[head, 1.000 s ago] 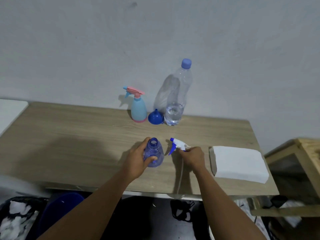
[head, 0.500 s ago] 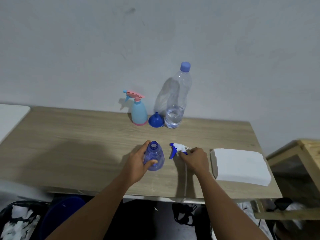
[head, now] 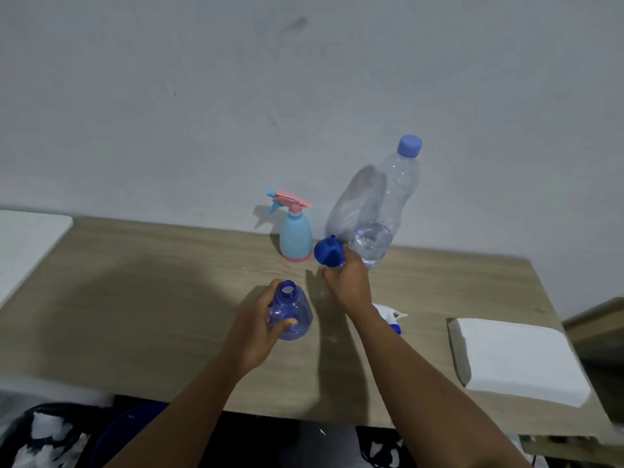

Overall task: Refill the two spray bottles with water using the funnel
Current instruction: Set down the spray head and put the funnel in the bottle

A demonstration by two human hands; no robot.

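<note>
My left hand grips a clear blue spray bottle standing on the wooden table with its neck uncapped. Its white and blue spray head lies on the table, partly hidden behind my right forearm. My right hand reaches to the back and pinches the blue funnel, which is tipped on its side. A light blue spray bottle with a pink trigger stands left of the funnel. A tall clear water bottle with a blue cap stands to the right, with a little water at the bottom.
A folded white cloth lies at the table's right end. A white surface adjoins the table on the left and a wooden shelf on the right. Dark bags and a blue bucket sit below the front edge.
My right hand let go of the spray head, left it on the table, and moved back to take hold of the funnel. My left hand kept its grip on the blue bottle.
</note>
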